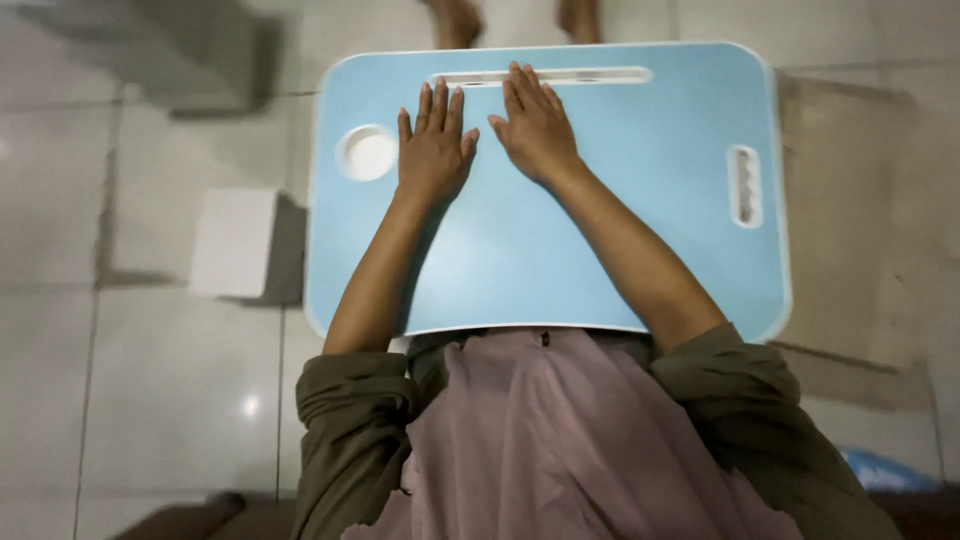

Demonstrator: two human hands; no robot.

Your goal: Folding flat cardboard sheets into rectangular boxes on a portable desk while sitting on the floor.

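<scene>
The light blue lap table (620, 230) lay flat in front of me, just past my waist, its long sides running left to right and its white-edged rim rounded at every corner. Both my hands rested on its top, palms down and fingers spread, holding nothing. My left hand (433, 150) lay just beside the round cup recess (368, 153) near the left edge. My right hand (537, 128) sat close beside it, its fingertips touching the long narrow slot (545, 76) that ran along the far edge. The two hands were apart but near each other, thumbs almost meeting.

I judged the step to be one of steadying or settling the board, since nothing stood on it and neither hand gripped an edge. Any lift or shift from there would have called for my hands to slide out to the rim, or for the right one to reach the short handle cutout (745, 186) well off to the right.

The near edge sat against my pinkish garment (560, 450), so there was little room to draw the board toward me. To the left, a small white box (235, 243) stood on the tiled floor (130, 380), near the table's left edge. To the right lay a flat brownish mat (860, 200), partly under the board. Beyond the far edge, feet showed (455, 20), which crowded that side.
</scene>
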